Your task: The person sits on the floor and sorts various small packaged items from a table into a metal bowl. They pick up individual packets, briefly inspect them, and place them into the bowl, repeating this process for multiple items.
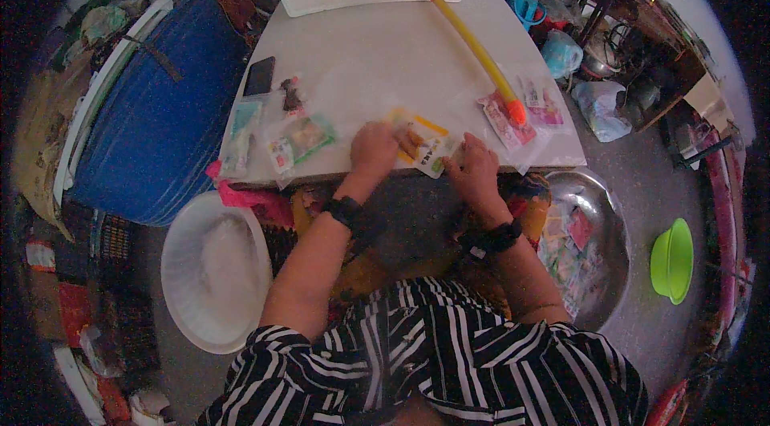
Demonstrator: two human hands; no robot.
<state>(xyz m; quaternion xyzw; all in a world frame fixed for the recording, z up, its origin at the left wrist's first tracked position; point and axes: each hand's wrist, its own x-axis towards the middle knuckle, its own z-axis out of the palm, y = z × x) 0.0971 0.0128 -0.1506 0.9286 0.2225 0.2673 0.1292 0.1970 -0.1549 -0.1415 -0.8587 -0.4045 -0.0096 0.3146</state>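
Note:
A small yellow-and-white food packet (423, 142) lies near the front edge of the table, between my two hands. My left hand (375, 148) has its fingers closed at the packet's left edge. At the lower right corner, my right hand (475, 168) pinches it between thumb and fingers. To the left are a clear packet with green edging (301, 143), a pale green packet (243, 133) and a small dark packet (291, 95). Red-and-pink packets (508, 123) lie to the right, under the orange end of a yellow hand pump (473, 45).
A white foam box (365, 1) stands at the table's far end; a phone (259, 76) lies at its left edge. Below are a white basin (172, 265) on the left, a steel basin (613, 265) with several packets, and a green basin (680, 261). A blue tub (160, 105) flanks the table.

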